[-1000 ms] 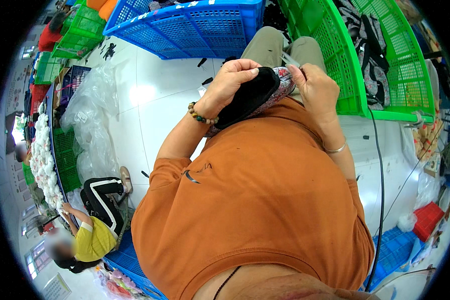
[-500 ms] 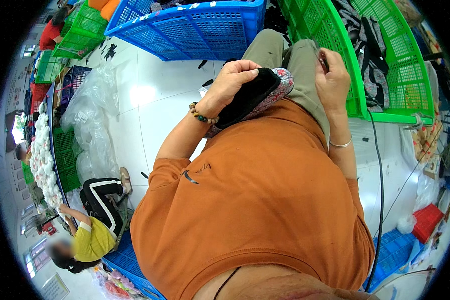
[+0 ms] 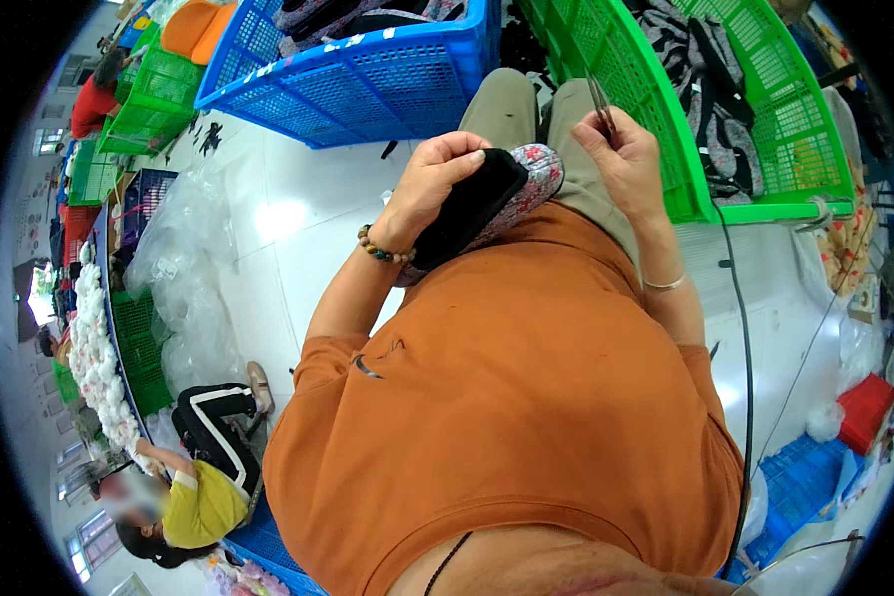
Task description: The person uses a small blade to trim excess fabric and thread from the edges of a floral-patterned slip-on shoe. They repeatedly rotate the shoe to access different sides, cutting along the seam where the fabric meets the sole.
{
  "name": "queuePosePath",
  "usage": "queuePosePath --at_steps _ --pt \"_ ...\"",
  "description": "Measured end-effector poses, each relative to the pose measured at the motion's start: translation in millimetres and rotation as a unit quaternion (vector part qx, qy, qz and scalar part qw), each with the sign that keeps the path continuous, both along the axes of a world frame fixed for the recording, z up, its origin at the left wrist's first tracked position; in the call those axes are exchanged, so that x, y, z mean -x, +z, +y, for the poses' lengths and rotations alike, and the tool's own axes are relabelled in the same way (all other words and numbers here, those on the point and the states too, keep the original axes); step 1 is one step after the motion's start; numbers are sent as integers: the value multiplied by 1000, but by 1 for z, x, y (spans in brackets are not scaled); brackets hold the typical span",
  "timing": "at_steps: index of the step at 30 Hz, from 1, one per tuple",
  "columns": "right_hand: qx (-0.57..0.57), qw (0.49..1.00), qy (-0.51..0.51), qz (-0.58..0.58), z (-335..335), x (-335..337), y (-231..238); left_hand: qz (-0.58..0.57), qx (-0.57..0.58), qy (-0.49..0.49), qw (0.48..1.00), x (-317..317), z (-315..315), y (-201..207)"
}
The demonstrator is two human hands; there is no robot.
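Observation:
My left hand [image 3: 429, 189], a beaded bracelet on its wrist, is closed on the edge of a slipper [image 3: 536, 184]. The slipper has a black lining and a grey outer side with a red floral pattern; it lies over my lap near my belly. To its right, my right hand [image 3: 626, 164] is closed round thread snips [image 3: 600, 102], whose two thin metal blades point away from me. Fingers hide the grip of the snips. The blades are apart from the slipper.
Ahead stands a blue crate [image 3: 358, 89] with dark and grey pieces in it. A green crate [image 3: 700, 179] of similar pieces is close by my right hand. A black cable [image 3: 748, 377] hangs at the right. Clear plastic sheeting [image 3: 184, 268] and a seated co-worker [image 3: 204, 502] are at the left.
My right hand has moved a little to the left, and the snips' blades now show plainly. My left hand still grips the slipper. The whole view has shifted slightly.

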State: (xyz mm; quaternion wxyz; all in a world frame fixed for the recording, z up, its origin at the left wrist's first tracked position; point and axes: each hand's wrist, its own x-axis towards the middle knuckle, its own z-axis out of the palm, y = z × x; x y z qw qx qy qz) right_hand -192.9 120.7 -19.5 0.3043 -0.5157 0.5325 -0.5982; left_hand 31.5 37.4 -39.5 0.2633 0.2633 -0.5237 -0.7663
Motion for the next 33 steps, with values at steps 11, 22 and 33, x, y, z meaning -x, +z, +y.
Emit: queuePosePath --at_steps 11,22,33 --pt "53 965 107 235 -3 -18 -4 5 30 15 999 0 -5 -8" --pt "26 992 83 87 -5 -10 -6 28 5 23 999 -7 -3 -10" --pt "3 998 38 49 -10 -16 -11 17 31 -1 999 -9 -5 -13"
